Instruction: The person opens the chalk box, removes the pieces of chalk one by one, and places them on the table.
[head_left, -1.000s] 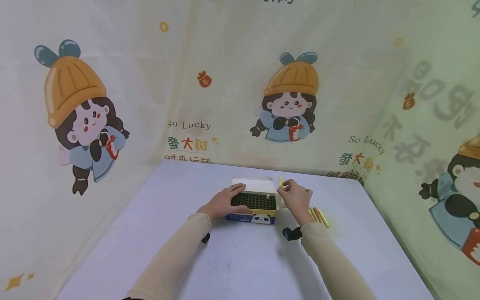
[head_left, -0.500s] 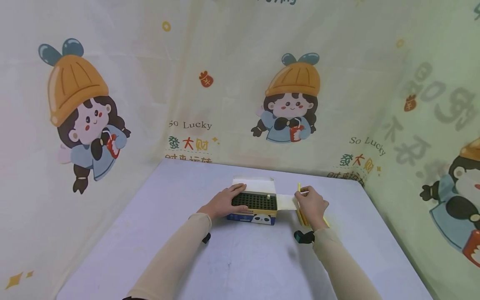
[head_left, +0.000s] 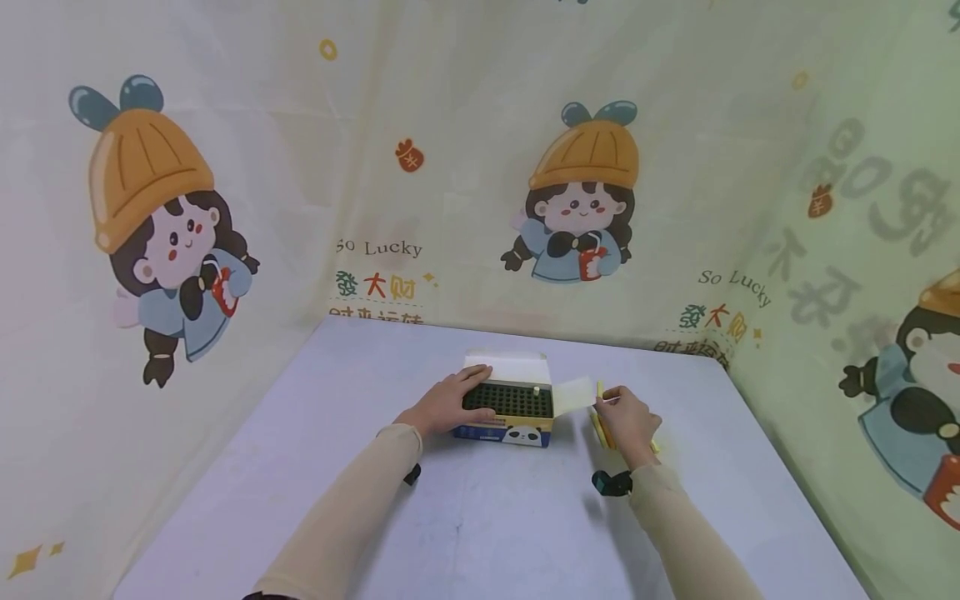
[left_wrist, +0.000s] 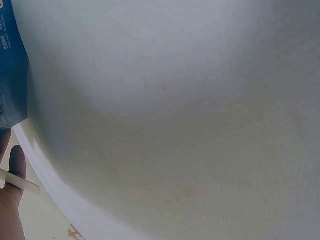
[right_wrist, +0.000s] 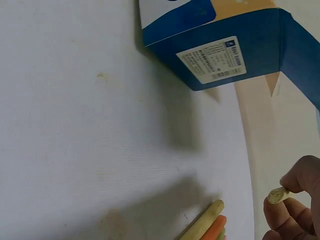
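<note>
An open chalk box (head_left: 501, 433) with a panda on its front stands near the table's middle. It has a black, holed insert (head_left: 517, 402) where one white chalk stick (head_left: 536, 390) stands toward the right. My left hand (head_left: 446, 407) grips the box's left end, thumb along the front rim and fingers toward the back. In the left wrist view only some fingers and a pale strip (left_wrist: 22, 183) show beside the blue box wall. Right of the box, my right hand (head_left: 628, 421) pinches a yellow chalk stick (right_wrist: 278, 195) between thumb and fingers.
Several chalk sticks (right_wrist: 202, 222), yellow, orange and green, lie on the table under my right hand. The box's white side flap (head_left: 574, 395) sticks out toward that hand, and its lid (head_left: 507, 367) is folded back. Printed cloth (head_left: 450, 208) hangs behind the table.
My right hand has moved right, away from the box, with the yellow chalk stick, then slightly lower. The side flap shows more fully and has tilted up a little. My left hand stays put.
</note>
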